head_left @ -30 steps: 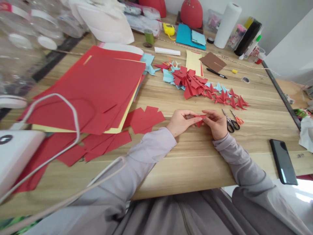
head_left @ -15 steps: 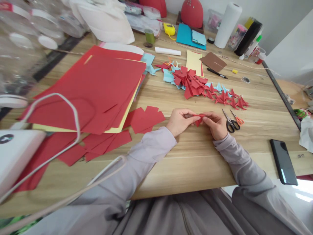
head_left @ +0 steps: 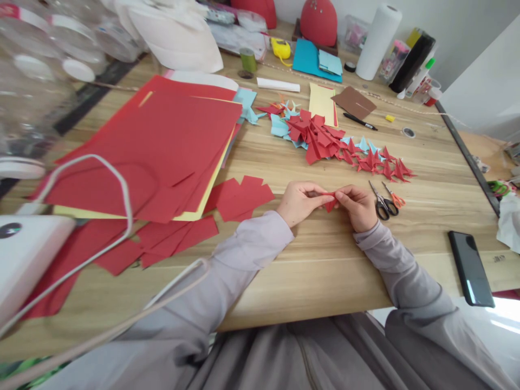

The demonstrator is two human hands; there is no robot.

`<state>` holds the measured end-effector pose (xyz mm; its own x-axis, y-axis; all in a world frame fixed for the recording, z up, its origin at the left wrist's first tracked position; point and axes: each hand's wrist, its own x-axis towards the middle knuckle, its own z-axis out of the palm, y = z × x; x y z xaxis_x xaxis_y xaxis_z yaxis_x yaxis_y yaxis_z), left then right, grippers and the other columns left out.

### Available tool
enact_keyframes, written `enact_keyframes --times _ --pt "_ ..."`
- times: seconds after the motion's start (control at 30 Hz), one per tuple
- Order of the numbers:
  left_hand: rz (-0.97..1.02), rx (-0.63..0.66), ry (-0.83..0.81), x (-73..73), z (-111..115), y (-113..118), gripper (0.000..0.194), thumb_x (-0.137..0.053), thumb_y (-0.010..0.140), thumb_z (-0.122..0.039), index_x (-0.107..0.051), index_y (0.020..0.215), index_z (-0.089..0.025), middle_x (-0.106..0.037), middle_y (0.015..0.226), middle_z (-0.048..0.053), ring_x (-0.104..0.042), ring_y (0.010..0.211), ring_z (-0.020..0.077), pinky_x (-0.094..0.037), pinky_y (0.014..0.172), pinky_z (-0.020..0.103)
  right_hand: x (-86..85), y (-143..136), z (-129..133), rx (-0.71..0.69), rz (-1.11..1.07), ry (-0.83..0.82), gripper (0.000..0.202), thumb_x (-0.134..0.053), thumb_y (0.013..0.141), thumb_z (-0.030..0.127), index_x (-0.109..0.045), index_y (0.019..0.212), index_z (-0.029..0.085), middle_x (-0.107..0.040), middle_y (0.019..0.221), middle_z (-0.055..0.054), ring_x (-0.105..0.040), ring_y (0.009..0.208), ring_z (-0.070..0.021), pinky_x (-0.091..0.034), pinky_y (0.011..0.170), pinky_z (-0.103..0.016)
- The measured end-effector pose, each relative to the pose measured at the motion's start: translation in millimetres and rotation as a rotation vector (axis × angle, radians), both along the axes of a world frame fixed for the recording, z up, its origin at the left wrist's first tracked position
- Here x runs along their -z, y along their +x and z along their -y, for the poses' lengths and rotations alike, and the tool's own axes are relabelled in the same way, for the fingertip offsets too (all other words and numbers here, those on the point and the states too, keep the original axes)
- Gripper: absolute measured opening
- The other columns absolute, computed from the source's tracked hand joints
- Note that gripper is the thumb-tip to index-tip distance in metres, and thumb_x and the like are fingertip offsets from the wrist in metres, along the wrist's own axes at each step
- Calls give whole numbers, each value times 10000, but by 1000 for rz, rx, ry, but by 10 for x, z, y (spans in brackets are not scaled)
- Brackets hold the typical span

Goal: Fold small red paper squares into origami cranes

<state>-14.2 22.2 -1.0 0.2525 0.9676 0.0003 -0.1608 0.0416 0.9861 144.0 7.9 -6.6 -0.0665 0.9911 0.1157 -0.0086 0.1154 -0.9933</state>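
Between my two hands is a small piece of folded red paper [head_left: 330, 203], its lower tip pointing down toward me. My left hand [head_left: 301, 201] pinches its left side between thumb and fingers. My right hand [head_left: 359, 206] pinches the right side, the thumb close to the left fingertips. Both hands hide part of the folds. Just right of my right hand lie black-handled scissors [head_left: 386, 207] and orange-handled scissors [head_left: 397, 199]. Beyond the hands, folded red paper shapes [head_left: 317, 135] are heaped with light blue ones [head_left: 280, 125].
Large red sheets [head_left: 162, 141] are stacked at left, with cut red pieces [head_left: 246, 197] beside them. A white cable [head_left: 125, 189] loops over the stack. A phone [head_left: 471, 268] lies at right. Behind stand a white roll [head_left: 377, 43] and a yellow tape measure [head_left: 281, 49].
My right fingers have shifted slightly left along the paper, closer to my left fingertips. The paper's tip has turned a little. Everything else stays in place.
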Motion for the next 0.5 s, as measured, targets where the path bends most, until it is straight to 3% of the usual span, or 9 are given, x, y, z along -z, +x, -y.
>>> enact_keyframes --times 0.2,0.5 --pt "5 51 -4 -32 -5 -16 328 -712 647 -450 -689 682 -124 -685 661 49 -587 558 115 -499 548 251 -24 -10 0 73 49 17 221 -727 694 396 -673 713 182 -658 602 5 -579 546 -114 -492 571 -269" --pt "-52 22 59 1 -11 -20 243 -720 639 -346 -705 735 -123 -699 728 51 -578 547 101 -503 562 251 1 11 -25 71 7 35 165 -741 690 349 -697 725 193 -673 626 6 -581 538 -101 -500 564 -254"
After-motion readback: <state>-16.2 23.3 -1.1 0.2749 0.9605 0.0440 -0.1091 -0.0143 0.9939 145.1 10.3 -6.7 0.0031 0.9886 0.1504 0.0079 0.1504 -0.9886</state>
